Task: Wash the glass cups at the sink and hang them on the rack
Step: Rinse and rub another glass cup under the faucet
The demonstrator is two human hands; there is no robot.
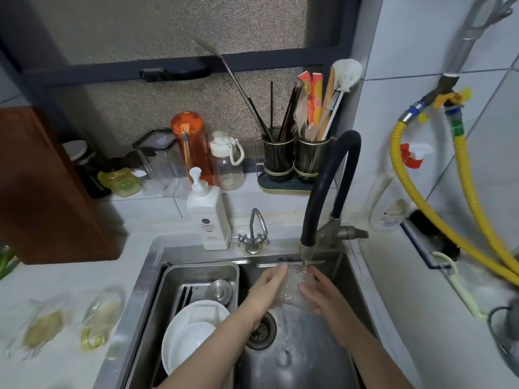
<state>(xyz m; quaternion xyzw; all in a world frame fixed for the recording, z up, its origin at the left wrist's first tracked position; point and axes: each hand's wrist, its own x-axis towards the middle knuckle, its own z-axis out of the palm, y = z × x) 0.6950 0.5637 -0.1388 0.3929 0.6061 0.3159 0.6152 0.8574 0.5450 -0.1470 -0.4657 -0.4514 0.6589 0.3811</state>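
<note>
Grip: both hands, left (269, 286) and right (317, 290), clasp a cup (292, 282) under the tap (306, 248) (rinsing); next, probably draining it.

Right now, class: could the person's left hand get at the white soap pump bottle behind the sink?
Probably yes, once it lets go. The left hand holds the glass cup under the tap; the soap pump bottle stands up-left on the counter, with nothing visibly between them.

Soft even indoor light, edges bowed and blurred, mild glare on the sink (196, 249)
</note>
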